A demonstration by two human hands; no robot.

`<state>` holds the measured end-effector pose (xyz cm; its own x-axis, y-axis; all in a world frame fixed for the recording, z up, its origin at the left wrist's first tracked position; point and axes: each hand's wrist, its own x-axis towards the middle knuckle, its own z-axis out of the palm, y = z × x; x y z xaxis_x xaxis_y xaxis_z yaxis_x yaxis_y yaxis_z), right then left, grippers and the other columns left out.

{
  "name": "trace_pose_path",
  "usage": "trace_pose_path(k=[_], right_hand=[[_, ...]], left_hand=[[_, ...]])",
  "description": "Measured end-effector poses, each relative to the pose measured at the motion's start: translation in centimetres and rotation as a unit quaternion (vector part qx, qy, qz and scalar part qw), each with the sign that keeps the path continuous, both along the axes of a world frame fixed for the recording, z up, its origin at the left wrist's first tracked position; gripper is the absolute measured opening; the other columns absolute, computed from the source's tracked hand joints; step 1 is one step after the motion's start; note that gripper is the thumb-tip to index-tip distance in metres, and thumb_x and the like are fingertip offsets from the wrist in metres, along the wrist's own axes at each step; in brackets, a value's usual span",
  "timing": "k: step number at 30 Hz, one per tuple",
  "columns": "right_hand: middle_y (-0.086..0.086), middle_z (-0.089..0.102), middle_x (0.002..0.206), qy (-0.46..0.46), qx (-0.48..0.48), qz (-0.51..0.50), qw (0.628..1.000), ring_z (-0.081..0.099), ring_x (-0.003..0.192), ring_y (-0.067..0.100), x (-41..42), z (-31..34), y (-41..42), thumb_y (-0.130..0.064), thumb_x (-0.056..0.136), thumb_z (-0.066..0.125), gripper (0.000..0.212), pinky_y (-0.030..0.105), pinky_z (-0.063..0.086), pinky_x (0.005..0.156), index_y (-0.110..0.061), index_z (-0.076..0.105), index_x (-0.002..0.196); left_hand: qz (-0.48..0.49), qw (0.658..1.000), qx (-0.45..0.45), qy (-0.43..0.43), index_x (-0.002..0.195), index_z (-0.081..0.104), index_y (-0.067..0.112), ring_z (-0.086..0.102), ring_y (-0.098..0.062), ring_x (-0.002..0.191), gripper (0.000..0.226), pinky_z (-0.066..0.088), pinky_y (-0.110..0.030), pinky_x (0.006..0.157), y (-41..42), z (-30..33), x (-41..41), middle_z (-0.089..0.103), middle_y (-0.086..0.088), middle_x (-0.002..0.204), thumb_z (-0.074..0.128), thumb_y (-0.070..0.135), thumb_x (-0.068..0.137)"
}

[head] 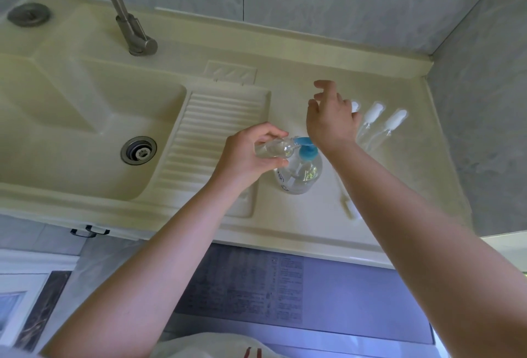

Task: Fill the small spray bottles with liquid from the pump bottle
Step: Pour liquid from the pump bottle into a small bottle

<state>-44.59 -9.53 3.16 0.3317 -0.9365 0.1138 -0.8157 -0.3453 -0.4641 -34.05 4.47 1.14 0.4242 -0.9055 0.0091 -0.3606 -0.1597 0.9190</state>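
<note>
Gripping a small clear spray bottle (273, 149) tilted at the blue pump spout, the left hand (251, 155) hovers over the pump bottle (299, 172) mid-countertop (299, 220), while the right hand (330, 118), fingers spread, hangs above capped bottles (382, 121) near the back-right corner.

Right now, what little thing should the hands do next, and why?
Probably press down on the blue pump. The left hand holds a small bottle tilted, its open neck at the spout of the pump bottle, while the right hand hovers open above it, not pressing.
</note>
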Motion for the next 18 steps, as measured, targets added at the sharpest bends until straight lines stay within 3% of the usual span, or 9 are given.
trace_pose_path(k=[7, 13, 18], right_hand=[[-0.007, 0.062, 0.126, 0.032, -0.048, 0.007, 0.998, 0.049, 0.116, 0.026, -0.03, -1.01, 0.95, -0.008, 0.091, 0.038, 0.048, 0.038, 0.028, 0.094, -0.027, 0.045, 0.135], [-0.010, 0.062, 0.127, -0.053, -0.005, -0.021, 0.998, 0.050, 0.119, 0.024, -0.21, -0.45, 0.24, -0.007, 0.093, 0.034, 0.047, 0.035, 0.023, 0.088, -0.027, 0.046, 0.133], [-0.006, 0.060, 0.127, 0.045, -0.047, 0.006, 0.998, 0.049, 0.116, 0.026, -0.02, -0.61, 0.64, 0.001, 0.083, 0.040, 0.060, 0.037, 0.027, 0.091, -0.029, 0.044, 0.136]], left_hand=[[0.005, 1.000, 0.007, 0.002, 0.104, 0.071, 0.029, 0.060, 0.006, 0.101, 0.046, 0.035, 0.002, 0.079, 0.03, -0.64, 0.04, 0.069, 0.023, 0.104, 0.090, 0.015, 0.064], [-0.004, 1.000, -0.002, 0.005, 0.106, 0.071, 0.027, 0.057, 0.015, 0.098, 0.047, 0.035, 0.003, 0.081, -0.07, -0.28, 0.06, 0.070, 0.022, 0.107, 0.089, 0.014, 0.065], [-0.004, 1.000, -0.001, -0.002, 0.103, 0.071, 0.029, 0.058, 0.013, 0.098, 0.046, 0.035, 0.002, 0.081, -0.11, -0.54, 0.10, 0.070, 0.024, 0.105, 0.089, 0.013, 0.064]])
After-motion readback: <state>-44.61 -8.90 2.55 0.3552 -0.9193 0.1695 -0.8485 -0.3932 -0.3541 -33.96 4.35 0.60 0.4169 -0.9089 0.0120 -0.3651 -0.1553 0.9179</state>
